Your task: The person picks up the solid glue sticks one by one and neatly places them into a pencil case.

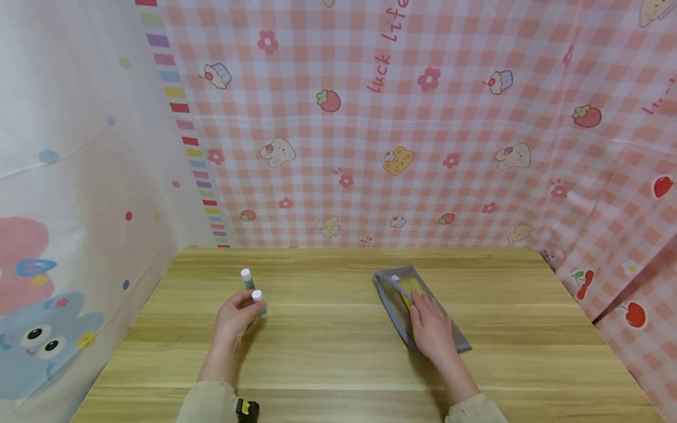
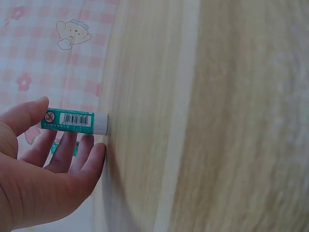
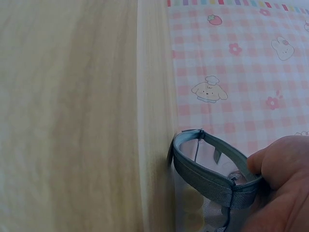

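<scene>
My left hand (image 1: 235, 317) pinches an upright glue stick (image 1: 260, 305) between thumb and fingers. It has a white top, and in the left wrist view the glue stick (image 2: 72, 121) shows a green label with a barcode, its white lower end at the tabletop. Just behind it stands a second glue stick (image 1: 247, 278), partly hidden by my fingers. At the right, my right hand (image 1: 431, 326) grips a grey mesh zip pouch (image 1: 391, 305) with something yellow inside. In the right wrist view the mouth of the pouch (image 3: 203, 181) gapes, with my thumb at its rim.
Both hands work over a wood-grain table (image 1: 328, 352). A black and yellow object (image 1: 247, 409) is beside the left sleeve. Behind the table hangs a pink checked curtain (image 1: 359, 194), and a white printed curtain (image 1: 106, 194) hangs at the left.
</scene>
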### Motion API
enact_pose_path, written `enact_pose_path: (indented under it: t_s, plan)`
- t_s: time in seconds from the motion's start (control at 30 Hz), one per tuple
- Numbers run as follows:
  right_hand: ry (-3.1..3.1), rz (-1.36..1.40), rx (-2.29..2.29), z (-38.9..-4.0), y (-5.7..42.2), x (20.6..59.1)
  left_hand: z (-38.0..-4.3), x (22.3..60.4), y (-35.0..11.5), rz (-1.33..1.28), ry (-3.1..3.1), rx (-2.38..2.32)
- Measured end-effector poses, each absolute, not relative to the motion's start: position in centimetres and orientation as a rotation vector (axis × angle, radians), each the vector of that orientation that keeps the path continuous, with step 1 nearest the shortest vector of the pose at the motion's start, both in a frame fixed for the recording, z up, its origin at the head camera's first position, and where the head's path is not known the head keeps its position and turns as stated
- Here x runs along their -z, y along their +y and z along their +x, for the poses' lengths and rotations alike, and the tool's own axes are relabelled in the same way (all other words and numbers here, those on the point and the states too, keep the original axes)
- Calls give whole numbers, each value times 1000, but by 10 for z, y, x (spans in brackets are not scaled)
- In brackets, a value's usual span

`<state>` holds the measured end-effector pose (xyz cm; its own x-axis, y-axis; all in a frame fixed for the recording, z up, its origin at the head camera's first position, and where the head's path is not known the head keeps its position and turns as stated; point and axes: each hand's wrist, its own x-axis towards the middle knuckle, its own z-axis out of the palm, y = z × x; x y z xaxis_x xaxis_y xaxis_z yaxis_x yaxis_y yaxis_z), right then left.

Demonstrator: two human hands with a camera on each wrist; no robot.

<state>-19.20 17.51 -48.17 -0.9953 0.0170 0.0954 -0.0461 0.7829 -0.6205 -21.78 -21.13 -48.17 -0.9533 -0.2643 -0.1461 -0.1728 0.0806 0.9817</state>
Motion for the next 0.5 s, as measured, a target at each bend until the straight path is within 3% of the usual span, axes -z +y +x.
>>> enact_pose_path:
  t_s: [0.5]
  plan:
    - [-2868,37,-984,-191,175,482,-217,485,-212,472,-2273,2008]
